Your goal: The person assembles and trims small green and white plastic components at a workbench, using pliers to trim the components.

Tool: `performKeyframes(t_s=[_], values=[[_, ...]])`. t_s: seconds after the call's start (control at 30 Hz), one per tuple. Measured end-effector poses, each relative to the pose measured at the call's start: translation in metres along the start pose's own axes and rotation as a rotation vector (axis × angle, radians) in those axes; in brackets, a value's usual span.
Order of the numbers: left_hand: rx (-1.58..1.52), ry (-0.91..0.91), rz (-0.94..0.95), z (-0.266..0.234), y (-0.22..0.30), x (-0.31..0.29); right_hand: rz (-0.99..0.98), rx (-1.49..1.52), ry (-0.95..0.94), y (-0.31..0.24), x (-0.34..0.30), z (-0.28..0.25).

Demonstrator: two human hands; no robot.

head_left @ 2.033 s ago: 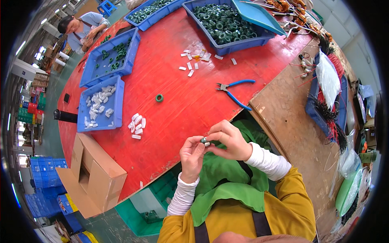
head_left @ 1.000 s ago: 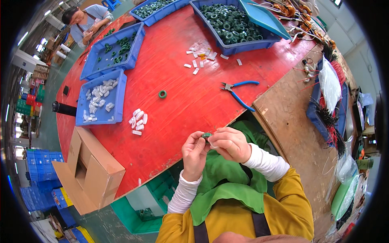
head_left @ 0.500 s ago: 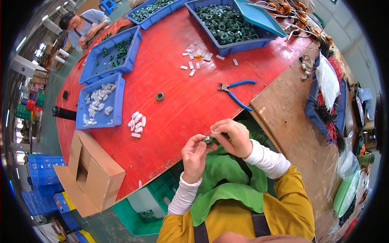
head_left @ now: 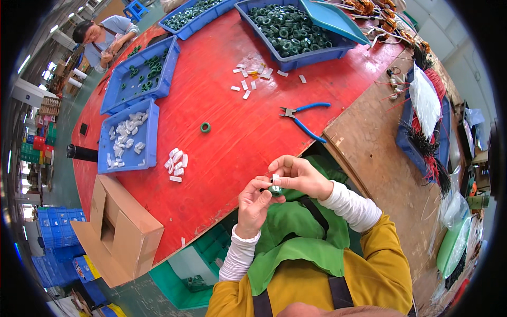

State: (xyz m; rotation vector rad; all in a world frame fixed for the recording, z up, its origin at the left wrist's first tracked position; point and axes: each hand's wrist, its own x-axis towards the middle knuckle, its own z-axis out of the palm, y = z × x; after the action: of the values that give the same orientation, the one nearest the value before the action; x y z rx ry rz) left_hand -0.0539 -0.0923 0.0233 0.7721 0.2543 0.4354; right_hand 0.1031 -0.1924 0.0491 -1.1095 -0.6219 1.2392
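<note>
Above the near edge of the red table, my left hand (head_left: 254, 207) grips a dark green ring (head_left: 275, 191) between thumb and fingers. My right hand (head_left: 300, 177) pinches a small white piece (head_left: 275, 179) against the ring's upper side; fingers partly hide both. One loose green ring (head_left: 205, 127) lies on the red tabletop (head_left: 227, 164) beyond my hands. To its left and nearer sits a small pile of white pieces (head_left: 177, 165). Blue-handled cutting pliers (head_left: 306, 120) rest opened to the right.
Flat white tabs (head_left: 246, 84) lie scattered farther back. Blue trays hold green rings (head_left: 288, 31) and white pieces (head_left: 127, 138). An opened cardboard box (head_left: 124, 232) stands at the left edge. Wires fill a bin (head_left: 406, 134) at right. Another person (head_left: 105, 39) sits at the far left.
My right hand has brought the white piece down onto the green ring, where they now overlap. The view has shifted slightly.
</note>
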Motion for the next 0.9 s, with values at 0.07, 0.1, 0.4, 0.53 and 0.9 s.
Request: performKeyframes(t_s=[0.07,0.1,0.4,0.53,0.9], values=[[-0.027,0.001,-0.009,-0.003,-0.003,0.000,0.044,0.072,0.011,0.004,-0.002,0.002],[-0.074,0.003,-0.025,-0.004,-0.005,0.000,0.044,0.072,0.010,0.008,-0.005,0.004],[-0.182,0.040,-0.021,-0.004,-0.011,0.001,-0.616,-0.797,0.149,0.016,-0.010,0.012],[0.169,0.034,0.054,0.002,-0.002,0.004,-0.582,-0.720,0.204,0.014,-0.010,0.013],[0.381,0.035,0.103,-0.003,0.002,0.005,-0.564,-0.686,0.219,0.006,-0.007,0.005]])
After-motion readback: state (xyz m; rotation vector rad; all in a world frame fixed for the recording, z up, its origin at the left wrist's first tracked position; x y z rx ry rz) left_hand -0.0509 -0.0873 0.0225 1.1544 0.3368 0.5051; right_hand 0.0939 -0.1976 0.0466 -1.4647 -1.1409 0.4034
